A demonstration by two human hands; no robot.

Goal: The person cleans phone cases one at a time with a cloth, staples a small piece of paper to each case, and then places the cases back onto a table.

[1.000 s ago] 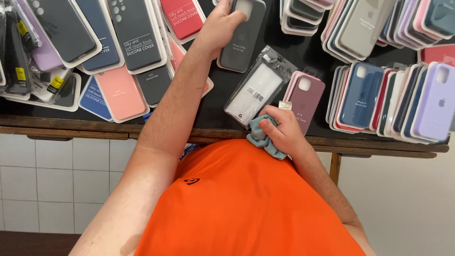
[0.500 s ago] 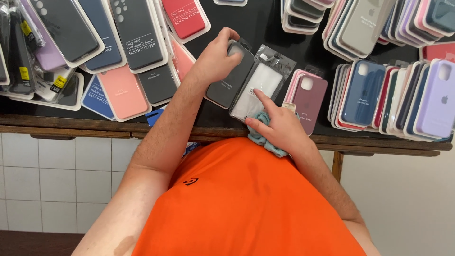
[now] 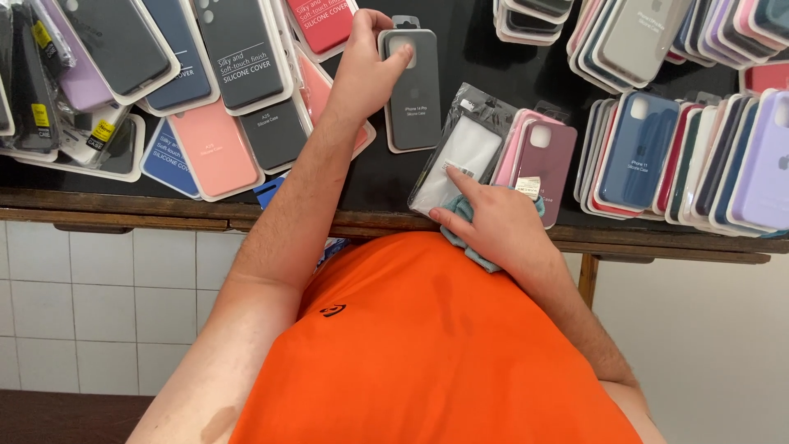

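Our left hand [image 3: 366,70] pinches a matte grey case [image 3: 413,90] in its stiff box on the black table [image 3: 477,66]. Our right hand [image 3: 493,226] clutches a teal cloth [image 3: 460,210], forefinger pressing a glossy clear pouch [image 3: 456,160]. White wall tiles [image 3: 99,304] below.

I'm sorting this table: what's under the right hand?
Under the right hand lies a teal cloth, its forefinger pressing a clear packaged case. The rest of the cloth is hidden.

A black-topped table [image 3: 509,74] with a wooden front edge; on it lie packaged silicone phone cases [image 3: 222,49], overlapping in rows; a clear plastic sleeve [image 3: 460,152] among them.
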